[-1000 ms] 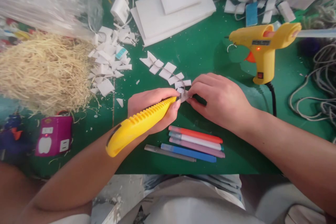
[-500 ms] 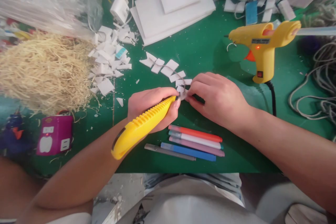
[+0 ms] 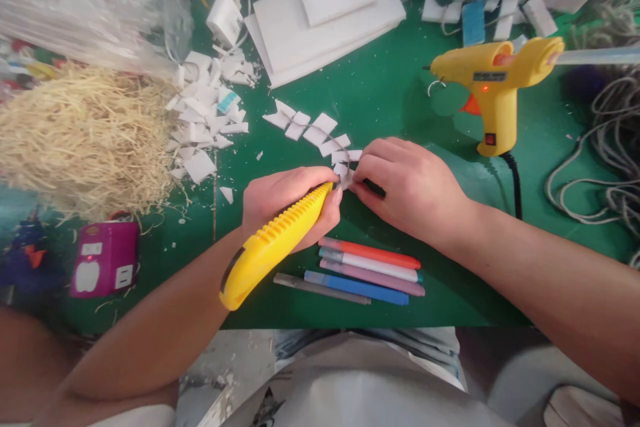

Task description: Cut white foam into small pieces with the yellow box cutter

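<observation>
Here, foam scrap [image 3: 344, 171] between both hands' fingers [image 3: 361, 172].

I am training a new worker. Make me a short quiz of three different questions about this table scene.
1. True or false: the left hand holds a yellow utility knife.
2. What does the right hand pinch? A) small white piece B) a pen C) the straw
3. What tool stands on the green mat to the right?

Key: 1 true. 2 A. 3 the glue gun.
</observation>
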`<state>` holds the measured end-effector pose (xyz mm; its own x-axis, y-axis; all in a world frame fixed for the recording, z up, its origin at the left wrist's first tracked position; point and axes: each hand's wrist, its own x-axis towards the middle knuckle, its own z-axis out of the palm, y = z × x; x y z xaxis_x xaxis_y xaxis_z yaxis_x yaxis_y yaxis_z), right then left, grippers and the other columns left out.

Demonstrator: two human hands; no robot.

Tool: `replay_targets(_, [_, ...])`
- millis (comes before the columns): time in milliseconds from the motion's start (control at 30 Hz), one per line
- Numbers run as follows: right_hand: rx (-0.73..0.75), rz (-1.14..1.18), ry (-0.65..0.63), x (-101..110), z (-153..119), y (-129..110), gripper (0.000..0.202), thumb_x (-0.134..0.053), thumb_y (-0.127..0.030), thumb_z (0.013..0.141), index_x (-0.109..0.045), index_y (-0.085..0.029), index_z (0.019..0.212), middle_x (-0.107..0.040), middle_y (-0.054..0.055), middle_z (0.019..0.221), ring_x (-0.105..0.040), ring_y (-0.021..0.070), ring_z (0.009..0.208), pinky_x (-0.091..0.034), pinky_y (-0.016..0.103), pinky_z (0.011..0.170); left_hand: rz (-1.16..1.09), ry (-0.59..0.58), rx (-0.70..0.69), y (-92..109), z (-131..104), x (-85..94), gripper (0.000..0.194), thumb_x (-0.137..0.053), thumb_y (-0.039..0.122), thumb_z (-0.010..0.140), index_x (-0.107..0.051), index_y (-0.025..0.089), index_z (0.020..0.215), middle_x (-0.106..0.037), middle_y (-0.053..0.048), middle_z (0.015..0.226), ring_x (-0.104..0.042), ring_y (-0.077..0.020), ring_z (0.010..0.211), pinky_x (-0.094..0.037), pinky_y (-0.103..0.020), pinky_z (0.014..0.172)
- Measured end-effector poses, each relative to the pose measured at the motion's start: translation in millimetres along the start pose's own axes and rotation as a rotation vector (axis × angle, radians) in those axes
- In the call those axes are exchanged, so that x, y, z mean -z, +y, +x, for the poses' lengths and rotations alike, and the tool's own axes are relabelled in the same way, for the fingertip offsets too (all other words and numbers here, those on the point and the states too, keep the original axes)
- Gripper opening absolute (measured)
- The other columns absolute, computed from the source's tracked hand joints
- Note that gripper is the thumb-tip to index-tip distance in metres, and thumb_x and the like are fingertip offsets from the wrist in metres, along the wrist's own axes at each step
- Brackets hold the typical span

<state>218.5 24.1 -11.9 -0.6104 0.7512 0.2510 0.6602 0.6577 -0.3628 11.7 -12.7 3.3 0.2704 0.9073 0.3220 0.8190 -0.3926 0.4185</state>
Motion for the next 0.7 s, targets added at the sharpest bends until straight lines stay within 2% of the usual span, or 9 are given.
replay_targets(200, [-0.008,0.037,-0.003,-0.4,0.6,0.3,0.014,-0.054,-0.018,0.093,-0.066,-0.019,0.086,-0.065,0.008,0.087,-0.053,0.0204,0.081,-0.041,0.032,0.071,-0.026,0.106,-0.086,-8.4,1.6,-5.8,0.026,-0.055,0.042,0.093,-0.077,0.029,0.091,-0.080,0.000,0.080,-0.075,-0.0180,0.067,-0.062,-0.027,0.067])
replay_targets(533, [-0.011,0.024,-0.001,-0.3,1.4,-0.3,0.016,-0.053,-0.018,0.094,-0.066,-0.018,0.085,-0.064,0.008,0.087,-0.053,0.0203,0.080,-0.040,0.032,0.071,-0.065,0.105,-0.113,-10.6,1.9,-7.4,0.023,-0.057,0.039,0.093,-0.077,0.028,0.092,-0.080,0.001,0.080,-0.073,-0.0164,0.066,-0.061,-0.026,0.066])
replay_targets(700, [-0.014,0.043,0.001,-0.6,1.1,-0.1,0.016,-0.052,-0.017,0.093,-0.066,-0.019,0.085,-0.064,0.007,0.086,-0.052,0.0200,0.079,-0.040,0.032,0.070,-0.034,0.071,-0.052,-10.8,2.4,-9.1,0.027,-0.054,0.044,0.092,-0.077,0.029,0.090,-0.079,0.000,0.079,-0.072,-0.0181,0.067,-0.061,-0.028,0.065])
